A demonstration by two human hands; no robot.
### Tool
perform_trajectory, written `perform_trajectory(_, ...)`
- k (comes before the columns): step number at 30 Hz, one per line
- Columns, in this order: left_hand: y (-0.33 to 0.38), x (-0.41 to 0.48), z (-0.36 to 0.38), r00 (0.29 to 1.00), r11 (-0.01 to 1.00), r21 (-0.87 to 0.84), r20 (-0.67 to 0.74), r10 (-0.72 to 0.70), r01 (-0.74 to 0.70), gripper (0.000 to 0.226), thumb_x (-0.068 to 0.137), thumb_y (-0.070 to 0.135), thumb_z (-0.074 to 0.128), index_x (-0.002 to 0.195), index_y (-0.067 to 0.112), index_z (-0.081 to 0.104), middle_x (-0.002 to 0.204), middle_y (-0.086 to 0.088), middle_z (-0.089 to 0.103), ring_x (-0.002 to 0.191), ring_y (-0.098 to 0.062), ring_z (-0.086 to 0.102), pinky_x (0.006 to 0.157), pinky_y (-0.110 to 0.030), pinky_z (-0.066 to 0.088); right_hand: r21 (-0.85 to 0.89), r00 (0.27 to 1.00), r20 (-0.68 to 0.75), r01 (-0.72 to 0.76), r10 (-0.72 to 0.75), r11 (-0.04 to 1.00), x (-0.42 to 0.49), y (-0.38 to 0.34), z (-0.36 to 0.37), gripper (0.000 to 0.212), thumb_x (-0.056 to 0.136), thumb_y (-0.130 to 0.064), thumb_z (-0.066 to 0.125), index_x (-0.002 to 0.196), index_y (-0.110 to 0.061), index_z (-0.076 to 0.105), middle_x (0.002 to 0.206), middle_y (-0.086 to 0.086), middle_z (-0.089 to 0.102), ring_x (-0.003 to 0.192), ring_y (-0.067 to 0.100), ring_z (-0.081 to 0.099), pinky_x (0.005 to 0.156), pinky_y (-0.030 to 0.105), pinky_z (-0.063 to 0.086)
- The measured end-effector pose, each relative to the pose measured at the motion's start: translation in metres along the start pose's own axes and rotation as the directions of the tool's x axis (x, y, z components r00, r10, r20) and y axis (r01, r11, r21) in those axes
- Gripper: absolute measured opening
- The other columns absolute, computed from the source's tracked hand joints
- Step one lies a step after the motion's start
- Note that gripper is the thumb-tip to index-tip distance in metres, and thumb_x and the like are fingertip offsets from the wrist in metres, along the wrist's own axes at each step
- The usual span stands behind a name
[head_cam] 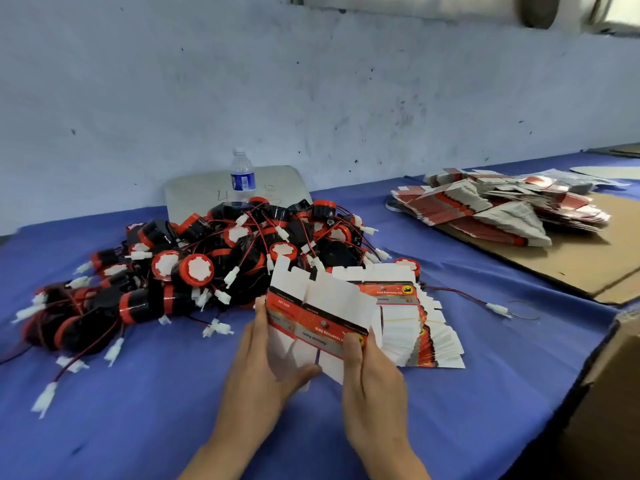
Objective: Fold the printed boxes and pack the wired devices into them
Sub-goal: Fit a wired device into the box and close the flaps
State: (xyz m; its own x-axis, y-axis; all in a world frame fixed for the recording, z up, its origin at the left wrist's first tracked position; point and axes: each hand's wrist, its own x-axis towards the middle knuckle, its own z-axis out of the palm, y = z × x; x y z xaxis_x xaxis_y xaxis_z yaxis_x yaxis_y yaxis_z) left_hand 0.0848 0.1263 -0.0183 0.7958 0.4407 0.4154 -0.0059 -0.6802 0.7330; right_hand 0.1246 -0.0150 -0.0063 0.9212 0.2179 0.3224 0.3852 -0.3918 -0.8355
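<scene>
A flat printed box blank, red and white, is held up above the blue table. My left hand grips its left edge, thumb across the lower flaps. My right hand grips its right edge with the thumb on the printed band. Just behind and to the right lies a fanned stack of flat box blanks. A large pile of black and red wired devices with white plugs covers the table to the left and behind.
A water bottle stands behind the pile against a grey board. More flat box blanks lie on brown cardboard at the far right. A brown carton edge sits at the right. One loose wire with a plug lies right of the stack.
</scene>
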Motion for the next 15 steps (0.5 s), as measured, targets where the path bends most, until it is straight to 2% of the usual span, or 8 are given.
perform_trajectory(1,-0.001,0.000,-0.001,1.000,0.999,-0.034,-0.026,-0.007,0.006,0.116,0.051,0.075,0.064,0.140,0.061,-0.010,0.121,0.039,0.036,0.106,0.022,0.034,0.080,-0.004,0.036,0.016,1.000,-0.004,0.025,-0.025,1.000,-0.002,0.000,0.003,0.070,0.082,-0.070,0.008,0.137,-0.040,0.040,0.108,-0.025,0.054,0.103,0.007,0.055,0.079,0.026,0.047)
perform_trajectory(3,-0.003,0.000,-0.005,0.994,0.995,-0.096,-0.109,-0.016,0.006,0.100,0.059,0.074,0.064,0.142,0.062,0.010,0.117,0.036,0.047,0.107,0.015,0.045,0.075,-0.009,0.041,0.171,0.999,-0.011,0.040,-0.038,0.985,-0.003,0.001,0.006,0.063,0.085,-0.075,0.013,0.141,-0.050,0.028,0.115,-0.036,0.047,0.112,-0.005,0.049,0.085,0.013,0.043)
perform_trajectory(6,0.001,-0.005,-0.006,0.993,0.990,-0.142,-0.114,0.001,-0.017,0.061,0.074,0.066,0.067,0.120,0.075,0.027,0.110,0.042,0.055,0.100,0.016,0.054,0.069,-0.006,0.045,0.284,0.997,0.023,0.065,-0.074,0.957,-0.004,-0.004,0.007,0.066,0.078,-0.084,0.023,0.139,-0.066,0.005,0.126,-0.052,0.032,0.119,-0.023,0.036,0.085,-0.003,0.033)
perform_trajectory(8,0.009,-0.012,-0.002,0.999,0.975,-0.215,-0.021,0.048,-0.051,0.061,0.078,0.041,0.070,0.117,0.072,0.035,0.110,0.041,0.057,0.098,0.016,0.058,0.072,-0.004,0.046,0.336,0.993,0.029,0.099,-0.115,0.937,-0.004,-0.008,0.008,0.074,0.074,-0.087,0.028,0.139,-0.067,-0.002,0.141,-0.042,0.029,0.128,-0.015,0.035,0.095,0.004,0.035)
perform_trajectory(9,0.012,-0.016,0.000,0.995,0.964,-0.253,0.041,0.095,-0.081,0.065,0.078,0.031,0.069,0.123,0.066,0.037,0.115,0.038,0.058,0.102,0.014,0.058,0.077,-0.004,0.045,0.390,0.992,0.018,0.107,-0.123,0.915,-0.004,-0.008,0.010,0.076,0.073,-0.088,0.030,0.139,-0.067,-0.002,0.148,-0.032,0.028,0.133,-0.008,0.034,0.104,0.015,0.036)
perform_trajectory(11,0.016,-0.024,0.004,0.962,0.934,-0.331,0.184,0.203,-0.134,0.071,0.084,0.018,0.066,0.142,0.042,0.035,0.129,0.028,0.056,0.116,0.006,0.055,0.090,-0.007,0.043,0.437,0.990,-0.054,0.142,-0.131,0.888,-0.001,-0.007,0.008,0.072,0.076,-0.084,0.035,0.138,-0.068,0.003,0.151,-0.024,0.030,0.138,0.003,0.032,0.113,0.037,0.033)
perform_trajectory(12,0.017,-0.027,0.005,0.937,0.919,-0.364,0.244,0.251,-0.152,0.073,0.085,0.014,0.063,0.149,0.028,0.029,0.137,0.025,0.052,0.123,0.002,0.052,0.095,-0.009,0.041,0.435,0.986,-0.094,0.167,-0.140,0.885,0.001,-0.008,0.004,0.067,0.078,-0.079,0.038,0.137,-0.069,0.008,0.149,-0.028,0.031,0.138,0.005,0.033,0.113,0.039,0.032)
perform_trajectory(15,0.020,-0.030,0.003,0.901,0.859,-0.494,0.300,0.313,-0.134,0.082,0.086,0.015,0.054,0.153,0.013,0.007,0.148,0.025,0.037,0.134,0.001,0.040,0.103,-0.010,0.034,0.530,0.974,-0.152,0.226,-0.171,0.817,0.009,-0.009,-0.006,0.058,0.082,-0.057,0.049,0.136,-0.062,0.029,0.131,-0.037,0.047,0.124,-0.004,0.047,0.097,0.015,0.041)
